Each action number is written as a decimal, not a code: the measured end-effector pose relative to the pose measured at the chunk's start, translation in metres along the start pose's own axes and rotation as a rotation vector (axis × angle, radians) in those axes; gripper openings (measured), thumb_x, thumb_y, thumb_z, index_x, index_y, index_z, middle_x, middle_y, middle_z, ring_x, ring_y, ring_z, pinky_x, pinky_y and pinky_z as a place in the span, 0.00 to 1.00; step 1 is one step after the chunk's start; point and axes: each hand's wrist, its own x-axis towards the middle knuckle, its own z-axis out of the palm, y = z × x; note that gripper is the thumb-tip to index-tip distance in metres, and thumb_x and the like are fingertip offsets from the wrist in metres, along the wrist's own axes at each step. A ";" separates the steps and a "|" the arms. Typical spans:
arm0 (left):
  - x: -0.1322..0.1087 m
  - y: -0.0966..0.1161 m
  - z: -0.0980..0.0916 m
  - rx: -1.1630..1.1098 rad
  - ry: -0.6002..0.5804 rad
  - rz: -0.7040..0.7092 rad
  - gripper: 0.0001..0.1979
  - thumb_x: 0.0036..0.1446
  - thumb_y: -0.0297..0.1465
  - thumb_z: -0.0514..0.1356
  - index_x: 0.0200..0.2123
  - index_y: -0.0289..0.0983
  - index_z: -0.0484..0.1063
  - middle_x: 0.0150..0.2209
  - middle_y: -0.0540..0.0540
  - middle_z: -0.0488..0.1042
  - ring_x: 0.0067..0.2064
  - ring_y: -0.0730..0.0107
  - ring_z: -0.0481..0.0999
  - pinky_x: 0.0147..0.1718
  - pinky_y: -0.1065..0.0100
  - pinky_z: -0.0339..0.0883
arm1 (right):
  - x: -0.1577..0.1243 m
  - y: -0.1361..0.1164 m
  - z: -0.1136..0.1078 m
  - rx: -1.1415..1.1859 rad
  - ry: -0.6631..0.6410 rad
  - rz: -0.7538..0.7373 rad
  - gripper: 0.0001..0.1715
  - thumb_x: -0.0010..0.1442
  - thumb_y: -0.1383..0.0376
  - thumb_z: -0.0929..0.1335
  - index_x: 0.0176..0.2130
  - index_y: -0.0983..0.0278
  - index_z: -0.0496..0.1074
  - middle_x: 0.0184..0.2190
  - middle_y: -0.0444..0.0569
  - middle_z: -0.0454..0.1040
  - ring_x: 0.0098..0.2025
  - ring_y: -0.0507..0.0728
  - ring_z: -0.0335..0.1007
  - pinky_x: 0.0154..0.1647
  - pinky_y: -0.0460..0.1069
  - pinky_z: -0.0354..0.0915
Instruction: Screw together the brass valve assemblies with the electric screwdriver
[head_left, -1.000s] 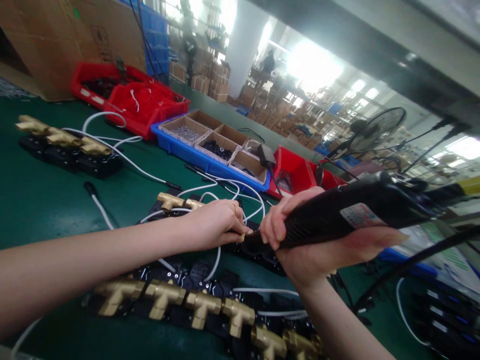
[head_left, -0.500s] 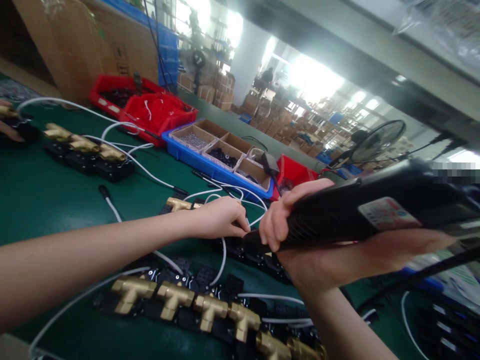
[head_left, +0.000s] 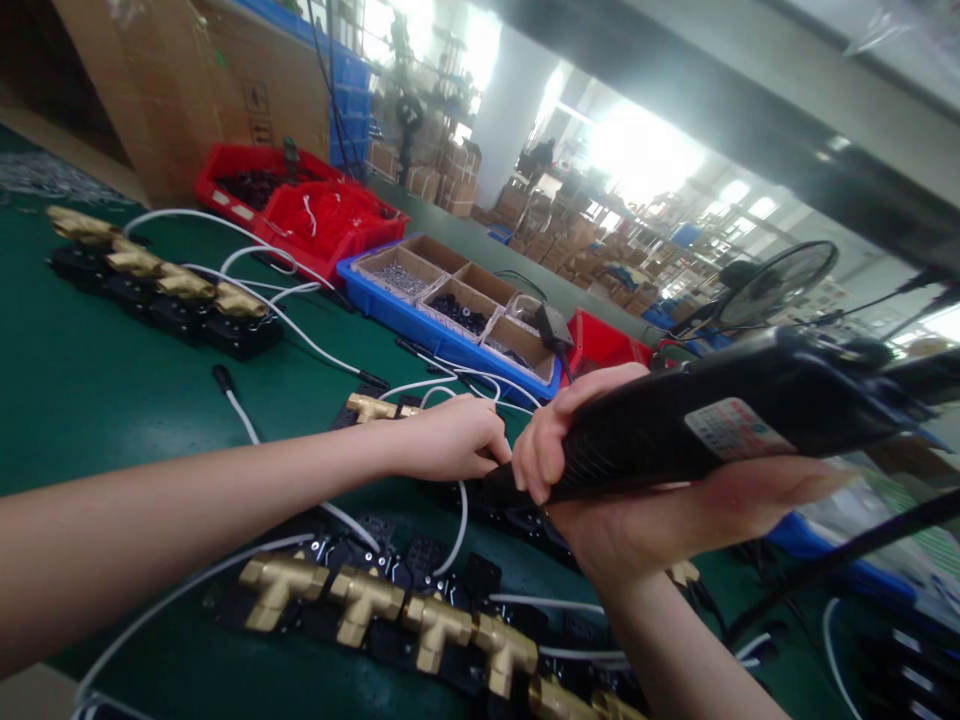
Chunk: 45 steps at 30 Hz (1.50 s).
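My right hand (head_left: 546, 445) is wrapped round a black electric screwdriver (head_left: 637, 435), which slants down to the left. Close to its nose, my left hand (head_left: 463, 440) is closed in a pinch over a row of black units; its fingertips hide whatever they grip. The screwdriver's tip is hidden too. A brass fitting (head_left: 369, 408) of that row shows behind my left wrist. Nearer to me lies another row of black units with brass tee fittings (head_left: 439, 630) and white cables (head_left: 459, 530).
A blue tray (head_left: 442, 340) with cardboard compartments of small parts stands behind my hands. Red bins (head_left: 337, 240) flank it. More brass-fitted units (head_left: 184, 285) lie at the left. A black cord (head_left: 847, 550) crosses at the right. A fan (head_left: 787, 285) stands beyond.
The view has shifted slightly, so the bench things appear farther right. The screwdriver's rear end sits a little lower. Another person's hand at the left edge has left the view.
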 end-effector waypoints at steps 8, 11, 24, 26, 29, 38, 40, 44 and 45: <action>0.002 0.004 -0.002 0.027 -0.058 -0.045 0.11 0.52 0.18 0.63 0.26 0.38 0.81 0.28 0.49 0.81 0.35 0.66 0.78 0.36 0.71 0.64 | -0.003 0.005 -0.002 0.053 -0.006 0.038 0.35 0.47 0.35 0.74 0.28 0.64 0.72 0.12 0.41 0.66 0.12 0.54 0.61 0.13 0.46 0.57; 0.002 0.003 -0.001 0.051 -0.070 -0.048 0.10 0.53 0.19 0.64 0.26 0.38 0.81 0.27 0.49 0.80 0.34 0.65 0.76 0.35 0.70 0.62 | -0.003 0.003 -0.002 0.019 -0.009 0.036 0.36 0.49 0.34 0.72 0.28 0.64 0.72 0.13 0.42 0.67 0.13 0.54 0.63 0.14 0.46 0.59; 0.001 0.010 -0.005 0.114 -0.115 -0.088 0.10 0.58 0.25 0.64 0.27 0.41 0.82 0.31 0.48 0.81 0.38 0.61 0.74 0.37 0.65 0.60 | -0.005 -0.001 0.001 -0.035 0.003 0.034 0.34 0.50 0.35 0.72 0.27 0.64 0.73 0.13 0.43 0.67 0.13 0.53 0.62 0.17 0.47 0.60; 0.002 0.009 -0.005 0.117 -0.115 -0.087 0.10 0.58 0.24 0.64 0.27 0.42 0.82 0.30 0.49 0.81 0.38 0.61 0.74 0.38 0.65 0.61 | -0.005 0.000 0.002 -0.047 0.013 0.021 0.35 0.51 0.35 0.71 0.28 0.64 0.73 0.13 0.43 0.67 0.13 0.53 0.62 0.17 0.47 0.60; 0.002 0.008 -0.003 0.130 -0.100 -0.082 0.10 0.58 0.24 0.64 0.27 0.41 0.82 0.30 0.48 0.81 0.39 0.59 0.74 0.38 0.64 0.61 | -0.005 0.003 0.002 -0.039 0.019 0.002 0.36 0.51 0.34 0.71 0.27 0.64 0.73 0.13 0.42 0.67 0.13 0.52 0.61 0.16 0.46 0.59; -0.001 0.007 0.001 0.146 -0.048 -0.076 0.10 0.56 0.23 0.63 0.26 0.39 0.81 0.27 0.46 0.79 0.36 0.58 0.73 0.34 0.64 0.59 | -0.003 0.015 0.000 0.020 0.056 0.003 0.38 0.46 0.32 0.72 0.23 0.65 0.72 0.11 0.42 0.65 0.10 0.54 0.59 0.12 0.47 0.57; 0.000 0.007 0.002 0.135 -0.044 -0.066 0.10 0.55 0.22 0.64 0.26 0.40 0.81 0.27 0.48 0.79 0.36 0.60 0.74 0.35 0.65 0.60 | -0.003 0.015 -0.001 0.027 0.067 0.004 0.39 0.44 0.32 0.73 0.24 0.65 0.72 0.12 0.42 0.66 0.11 0.54 0.59 0.13 0.47 0.58; 0.001 0.007 0.001 0.122 -0.024 -0.039 0.08 0.56 0.24 0.66 0.26 0.40 0.82 0.23 0.49 0.77 0.32 0.64 0.73 0.33 0.66 0.60 | 0.000 0.002 -0.004 0.034 0.074 -0.069 0.36 0.50 0.34 0.71 0.26 0.65 0.74 0.13 0.42 0.65 0.12 0.52 0.60 0.13 0.45 0.58; 0.000 0.008 -0.001 0.120 -0.014 -0.031 0.07 0.56 0.25 0.67 0.27 0.40 0.82 0.24 0.48 0.77 0.33 0.64 0.73 0.34 0.67 0.61 | 0.001 -0.004 -0.005 0.041 0.068 -0.073 0.35 0.52 0.36 0.71 0.25 0.64 0.74 0.13 0.42 0.65 0.13 0.51 0.60 0.14 0.45 0.59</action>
